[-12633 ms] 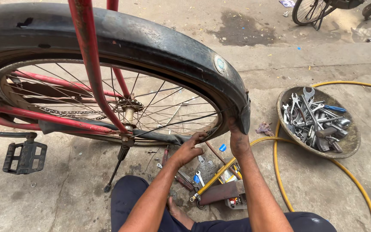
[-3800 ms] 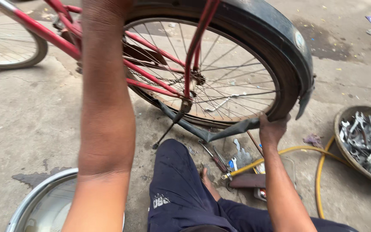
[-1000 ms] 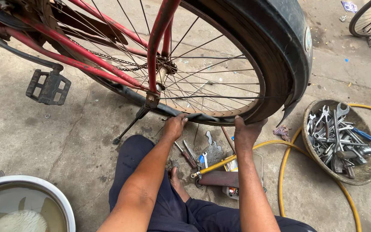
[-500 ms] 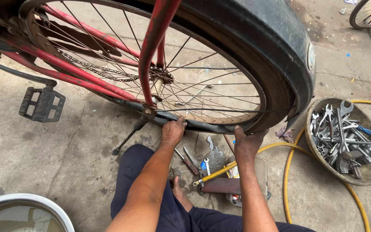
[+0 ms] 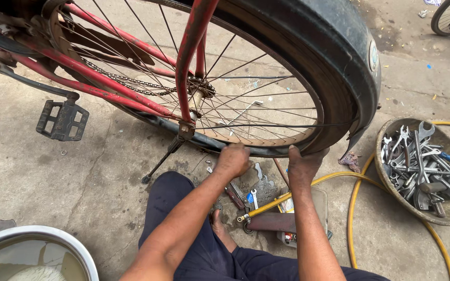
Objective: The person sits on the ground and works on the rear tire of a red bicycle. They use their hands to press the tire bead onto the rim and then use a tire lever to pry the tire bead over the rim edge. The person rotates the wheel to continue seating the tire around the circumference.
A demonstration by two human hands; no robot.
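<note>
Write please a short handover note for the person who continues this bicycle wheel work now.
Left hand: gripping the black rubber tyre at the bottom of the spoked rear wheel.
Right hand: pressing the same tyre edge, beside the left.
Round metal bowl of wrenches lies to the right; yellow hose and loose tools under the wheel.
Done: tyre looks seated along the top.
Left: apparently the bottom section.

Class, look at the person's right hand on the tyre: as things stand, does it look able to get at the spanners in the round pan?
Probably yes. The right hand grips the tyre at the bottom of the wheel, and the pan of spanners sits open-topped on the ground to its right. Only the yellow hose lies low between them, so the way looks free.
</note>
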